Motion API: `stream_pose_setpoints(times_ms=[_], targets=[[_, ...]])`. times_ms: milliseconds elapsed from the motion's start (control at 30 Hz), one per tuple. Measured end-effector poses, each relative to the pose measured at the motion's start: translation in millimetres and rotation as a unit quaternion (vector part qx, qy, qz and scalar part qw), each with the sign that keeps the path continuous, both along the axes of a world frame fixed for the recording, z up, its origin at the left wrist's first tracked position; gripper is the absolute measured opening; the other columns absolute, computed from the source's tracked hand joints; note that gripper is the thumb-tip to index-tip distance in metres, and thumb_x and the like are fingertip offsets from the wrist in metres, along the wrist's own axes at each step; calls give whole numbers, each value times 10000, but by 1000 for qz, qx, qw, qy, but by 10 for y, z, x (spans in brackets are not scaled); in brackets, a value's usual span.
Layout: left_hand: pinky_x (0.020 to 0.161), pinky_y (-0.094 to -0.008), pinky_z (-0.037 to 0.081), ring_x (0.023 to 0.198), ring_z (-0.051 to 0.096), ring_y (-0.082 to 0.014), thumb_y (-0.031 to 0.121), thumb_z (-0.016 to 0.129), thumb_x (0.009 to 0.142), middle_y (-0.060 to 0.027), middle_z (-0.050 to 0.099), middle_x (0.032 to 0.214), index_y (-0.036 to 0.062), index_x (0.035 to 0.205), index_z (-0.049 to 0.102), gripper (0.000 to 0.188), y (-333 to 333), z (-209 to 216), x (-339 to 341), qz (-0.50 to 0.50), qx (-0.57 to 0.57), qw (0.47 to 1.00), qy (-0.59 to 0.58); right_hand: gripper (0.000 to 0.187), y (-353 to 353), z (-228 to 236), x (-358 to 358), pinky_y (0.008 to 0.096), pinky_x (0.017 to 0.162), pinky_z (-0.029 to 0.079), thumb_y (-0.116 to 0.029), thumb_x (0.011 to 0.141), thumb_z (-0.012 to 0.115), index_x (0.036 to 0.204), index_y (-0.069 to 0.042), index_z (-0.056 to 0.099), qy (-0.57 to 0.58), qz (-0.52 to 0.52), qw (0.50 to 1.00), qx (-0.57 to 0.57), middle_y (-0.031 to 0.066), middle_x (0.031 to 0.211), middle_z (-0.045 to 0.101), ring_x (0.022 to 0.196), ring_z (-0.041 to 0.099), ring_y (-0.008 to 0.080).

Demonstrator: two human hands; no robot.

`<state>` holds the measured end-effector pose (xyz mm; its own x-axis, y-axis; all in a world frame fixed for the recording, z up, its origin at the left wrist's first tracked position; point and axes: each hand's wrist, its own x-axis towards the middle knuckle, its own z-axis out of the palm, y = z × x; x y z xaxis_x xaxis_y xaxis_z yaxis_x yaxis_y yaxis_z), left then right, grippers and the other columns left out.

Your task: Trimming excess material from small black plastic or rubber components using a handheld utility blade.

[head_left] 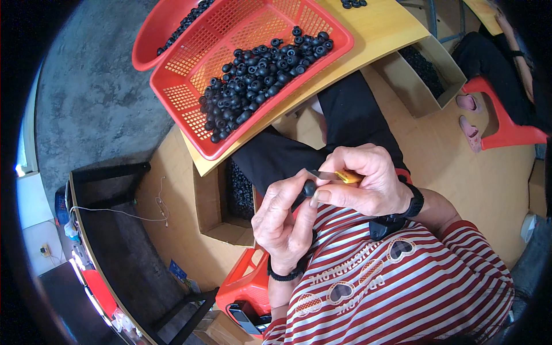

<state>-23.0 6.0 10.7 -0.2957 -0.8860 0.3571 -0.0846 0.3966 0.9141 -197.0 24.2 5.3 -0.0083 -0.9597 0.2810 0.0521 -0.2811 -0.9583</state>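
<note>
My left hand (283, 221) pinches a small round black part (310, 188) between thumb and fingertips, in front of my striped shirt. From the other side, my right hand (368, 181) grips a small blade (325, 175) by its yellow handle (349, 176). The blade's tip lies close by the black part; whether it touches, I cannot tell. Beyond my hands, many similar black parts (253, 77) are heaped in a red perforated plastic basket (190, 123), which stands on a yellow table (202, 163).
A red basin (144, 43) with more parts is beside the basket. Cardboard boxes (210, 198) holding black parts stand below the table. At my left is a red stool (244, 282) with a phone (244, 315) on it. Another person sits on a red stool (506, 118) at far right.
</note>
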Motion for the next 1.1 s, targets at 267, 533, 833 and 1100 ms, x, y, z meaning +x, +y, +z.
stream_pose_setpoints(times_ms=[267, 533, 833, 1100], targets=[[678, -254, 478, 766, 604, -181, -57, 717, 766, -135, 656, 903, -47, 1103, 644, 345, -55, 10, -43, 8, -133, 985, -112, 162, -23, 8, 52, 230, 510, 387, -142, 840, 719, 842, -13, 620, -28, 2, 999, 34, 10, 628, 560, 585, 492, 30], [693, -337, 527, 771, 653, -277, -108, 700, 712, -165, 654, 889, -34, 1033, 659, 332, 27, 14, -120, 80, -174, 971, -143, 185, -13, 11, 32, 242, 486, 370, -161, 862, 700, 789, -20, 605, 14, -15, 999, 24, 23, 586, 517, 539, 468, 55], [750, -285, 521, 839, 637, -196, -64, 676, 817, -150, 662, 941, -42, 1025, 637, 213, 43, -44, -88, 62, -118, 987, -85, 179, -11, -3, 87, 228, 493, 355, -160, 874, 689, 798, -24, 601, -32, -23, 999, 34, -10, 598, 501, 557, 443, 32], [811, -342, 557, 877, 643, -218, -50, 623, 865, -164, 625, 982, -47, 1059, 579, 199, 45, -119, -2, 62, -65, 996, 8, 138, 55, 37, -54, 230, 487, 376, -56, 846, 654, 959, 21, 630, 79, -22, 991, -104, 63, 697, 603, 532, 524, 87]])
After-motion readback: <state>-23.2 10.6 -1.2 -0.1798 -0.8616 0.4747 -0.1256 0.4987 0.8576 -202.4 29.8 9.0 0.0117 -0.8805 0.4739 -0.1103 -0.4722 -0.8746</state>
